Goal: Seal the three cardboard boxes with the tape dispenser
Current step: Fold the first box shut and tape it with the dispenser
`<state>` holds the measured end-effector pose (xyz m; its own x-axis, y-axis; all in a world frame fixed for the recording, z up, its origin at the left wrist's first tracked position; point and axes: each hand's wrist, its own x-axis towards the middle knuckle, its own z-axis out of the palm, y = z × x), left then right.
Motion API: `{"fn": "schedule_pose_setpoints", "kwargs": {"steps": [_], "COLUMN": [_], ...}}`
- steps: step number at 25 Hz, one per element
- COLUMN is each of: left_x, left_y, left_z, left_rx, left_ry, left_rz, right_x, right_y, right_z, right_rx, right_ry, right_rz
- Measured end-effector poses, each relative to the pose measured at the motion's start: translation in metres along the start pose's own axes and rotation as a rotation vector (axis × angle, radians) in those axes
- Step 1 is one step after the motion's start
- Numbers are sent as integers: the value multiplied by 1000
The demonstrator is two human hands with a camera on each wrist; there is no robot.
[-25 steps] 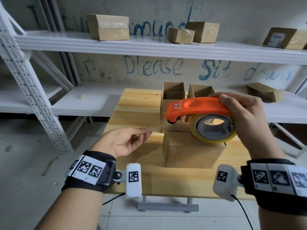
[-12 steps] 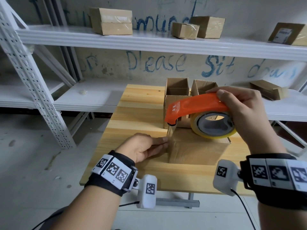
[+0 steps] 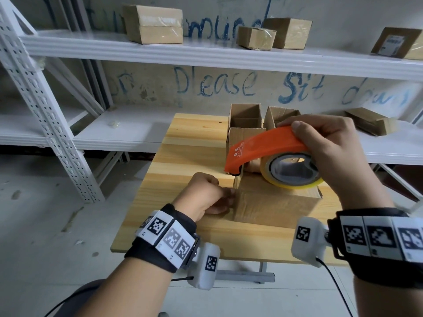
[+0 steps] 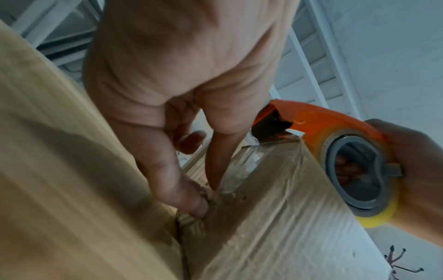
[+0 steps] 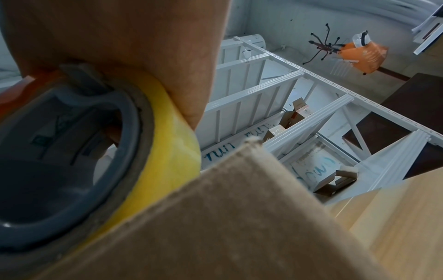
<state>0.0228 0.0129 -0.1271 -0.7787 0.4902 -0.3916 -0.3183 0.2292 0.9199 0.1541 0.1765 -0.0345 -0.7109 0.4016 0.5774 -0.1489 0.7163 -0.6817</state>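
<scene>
Now my left hand [image 3: 201, 195] presses the tape end [image 4: 230, 176] with straight fingers on the left side of the closed box [image 3: 274, 207]. My right hand [image 3: 329, 152] grips the dispenser [image 3: 270, 147] above its top left edge, so the pull runs rightward along the top.

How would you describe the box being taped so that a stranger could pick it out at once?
On the wooden table, three boxes stand together. The one nearest the front edge sits under the orange dispenser. Unlike the two open boxes behind, its flaps are closed.
</scene>
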Motion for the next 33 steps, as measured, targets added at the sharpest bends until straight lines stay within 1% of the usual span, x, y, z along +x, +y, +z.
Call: {"fn": "schedule_pose_setpoints", "kwargs": {"steps": [2,3,4,7,9,10,12,14,18,20,22,26,29,31,33], "left_x": [0,0,0,-8,-12,-12,-12,-9,-9,-9,-10,-10,-10,-8,-8], "left_y": [0,0,1,9,15,16,17,17,16,13,12,12,12,12,12], "left_z": [1,2,4,7,2,-2,-8,-11,-7,-6,-7,-8,-10,-13,-16], "left_rx": [131,224,308,500,604,621,627,624,489,485,502,494,502,487,482], "left_ry": [20,16,-15,-162,-245,-285,-324,-330,-353,-364,-366,-382,-400,-422,-458], "left_rz": [25,60,108,238,265,272,305,341,434,468,477,488,494,505,528], "right_x": [0,-1,-1,-2,-3,-3,-3,-3,-2,-3,-5,-7,-13,-15,-15], "right_y": [0,0,0,0,0,0,0,0,-2,-5,-8,-19,-23,-20,-17], "right_z": [0,0,0,-1,-2,-2,-2,-1,-2,-4,-6,-7,-1,1,-1], "right_rx": [4,2,0,-1,-3,-2,11,32,42,41,-2,-143,-226,-236,-193], "right_ry": [4,7,8,-1,-3,-5,-6,-5,-13,-52,-106,-118,-187,-137,-102], "right_rz": [4,4,0,5,10,9,6,12,25,13,-3,-33,-39,-49,-42]}}
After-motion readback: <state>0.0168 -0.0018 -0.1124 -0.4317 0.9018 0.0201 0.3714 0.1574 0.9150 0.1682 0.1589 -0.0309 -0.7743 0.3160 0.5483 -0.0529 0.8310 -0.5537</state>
